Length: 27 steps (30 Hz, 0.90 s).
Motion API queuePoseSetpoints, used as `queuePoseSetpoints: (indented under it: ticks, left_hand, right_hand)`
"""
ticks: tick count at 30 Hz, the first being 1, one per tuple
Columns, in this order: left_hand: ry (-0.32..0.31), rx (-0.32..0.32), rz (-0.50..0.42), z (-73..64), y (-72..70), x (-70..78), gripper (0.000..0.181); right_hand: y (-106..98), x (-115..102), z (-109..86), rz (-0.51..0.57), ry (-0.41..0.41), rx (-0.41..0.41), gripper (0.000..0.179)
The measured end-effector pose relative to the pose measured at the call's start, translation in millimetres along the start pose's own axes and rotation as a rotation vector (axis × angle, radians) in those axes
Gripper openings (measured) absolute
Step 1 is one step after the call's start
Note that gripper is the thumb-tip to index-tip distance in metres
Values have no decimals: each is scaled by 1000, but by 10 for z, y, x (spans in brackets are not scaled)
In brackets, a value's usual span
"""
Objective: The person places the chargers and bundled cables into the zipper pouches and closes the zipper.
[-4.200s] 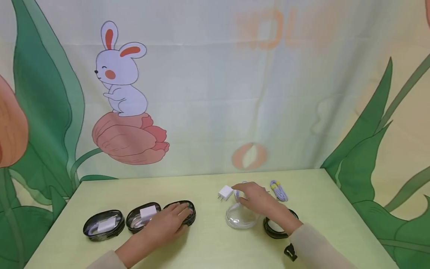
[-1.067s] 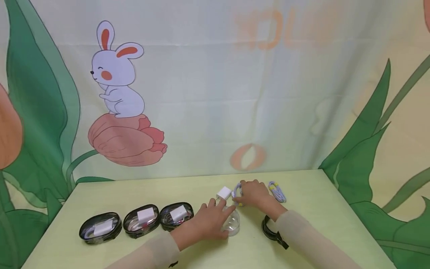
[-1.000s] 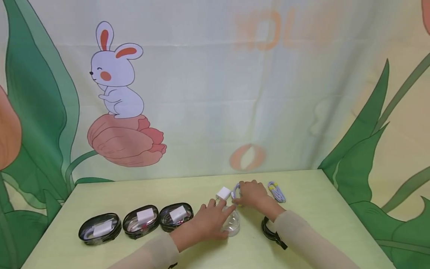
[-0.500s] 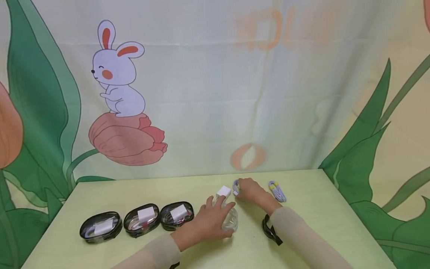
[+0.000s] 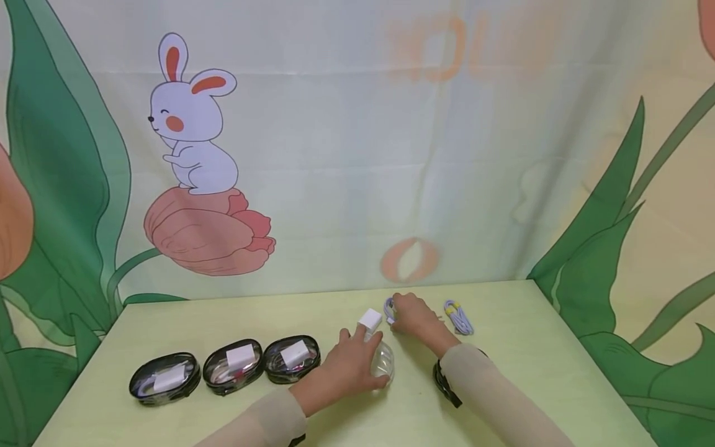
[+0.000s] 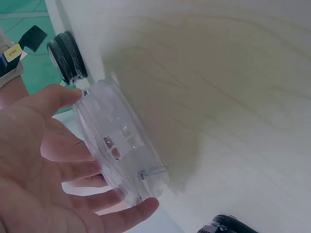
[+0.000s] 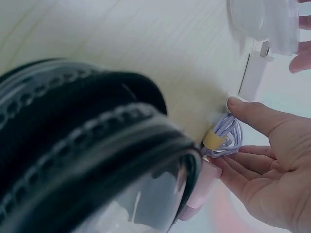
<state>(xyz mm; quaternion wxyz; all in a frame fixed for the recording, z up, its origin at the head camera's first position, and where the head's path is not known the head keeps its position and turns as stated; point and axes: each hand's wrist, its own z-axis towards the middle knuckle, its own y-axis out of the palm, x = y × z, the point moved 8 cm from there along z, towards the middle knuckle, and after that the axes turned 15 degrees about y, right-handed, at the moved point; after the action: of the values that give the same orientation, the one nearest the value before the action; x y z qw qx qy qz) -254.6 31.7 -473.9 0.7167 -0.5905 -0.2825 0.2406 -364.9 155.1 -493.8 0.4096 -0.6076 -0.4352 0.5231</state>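
My left hand [image 5: 346, 366] holds a clear oval plastic case [image 5: 384, 360] by its sides, close over the table. In the left wrist view, the thumb is at one end of the clear case and the fingertips at the other. My right hand [image 5: 416, 320] pinches a coiled lavender cable [image 7: 226, 138] with a yellow tie, farther back on the table. A white charger plug [image 5: 370, 320] lies between the two hands, just behind the clear case. In the right wrist view, a pinkish block [image 7: 204, 184] shows partly behind the coil.
Three black-edged clear cases, the left [image 5: 165, 379], middle [image 5: 233, 365] and right [image 5: 293, 359], stand in a row with white chargers inside. Another black-edged case [image 5: 442, 382] lies beside the right sleeve. A second lavender coil [image 5: 458, 317] lies at the back right. A printed curtain [image 5: 324, 186] hangs behind the table.
My left hand has gone from the right-hand black case to the clear case, which now sits slightly farther left. My right hand has left the clear case and taken hold of the cable coil.
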Motion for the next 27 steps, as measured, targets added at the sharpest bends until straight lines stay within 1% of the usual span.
queuePoseSetpoints:
  ticks: [4, 7, 13, 16, 22, 27]
  left_hand:
    - [-2, 13, -29, -14, -13, -15, 84]
    - [2, 24, -38, -18, -15, -24, 86]
    - [18, 43, -62, -33, 9, -35, 86]
    - [21, 50, -100, -35, 34, -37, 85]
    - [18, 53, -126, -40, 72, -28, 88]
    - [9, 76, -140, -42, 51, -24, 89]
  right_hand:
    - [-36, -30, 23, -32, -31, 60, 29]
    - [-50, -21, 40, -42, -28, 96, 25]
    - [-51, 31, 77, 13, -10, 128, 19]
    - [-65, 58, 84, 49, -7, 154, 22]
    - [-89, 77, 80, 70, -25, 181, 40]
    - [-161, 46, 75, 79, -56, 179, 42]
